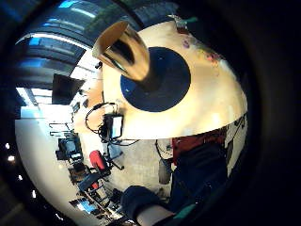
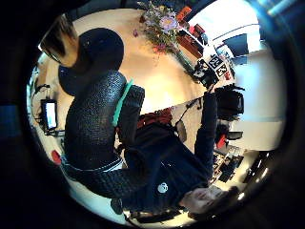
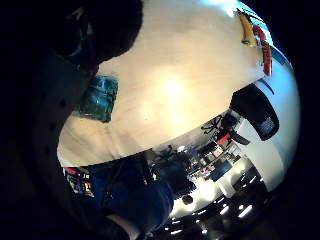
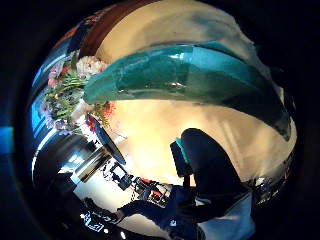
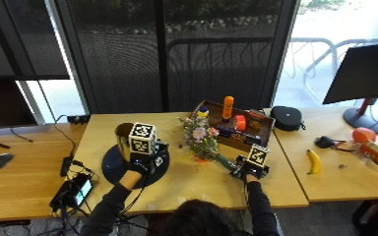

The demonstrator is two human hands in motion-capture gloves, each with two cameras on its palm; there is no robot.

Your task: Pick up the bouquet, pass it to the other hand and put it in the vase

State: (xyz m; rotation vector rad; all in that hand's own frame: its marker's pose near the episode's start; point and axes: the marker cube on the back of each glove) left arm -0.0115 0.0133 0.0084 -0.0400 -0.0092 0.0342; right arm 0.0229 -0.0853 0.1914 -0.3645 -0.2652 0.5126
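The bouquet (image 5: 199, 136), pink and purple flowers with a green-wrapped stem (image 5: 224, 162), lies on the wooden table (image 5: 189, 187), its heads toward the far side. My right hand (image 5: 250, 170) is at the stem's end, fingers curled round it. In the right thumb side view the wrap (image 4: 190, 75) runs across the palm, with the flowers (image 4: 67, 87) beyond. A gold metal vase (image 5: 123, 136) stands on a round dark blue mat (image 5: 113, 169). My left hand (image 5: 140, 164) hovers over the mat beside the vase (image 1: 124, 52), fingers (image 2: 95, 124) loosely curled and holding nothing.
Just behind the bouquet stands a brown tray (image 5: 254, 132) with an orange bottle and other items. A banana (image 5: 314, 161) and a black case (image 5: 286, 118) lie to the right. A small screen device with cables (image 5: 74, 191) lies at the front left edge.
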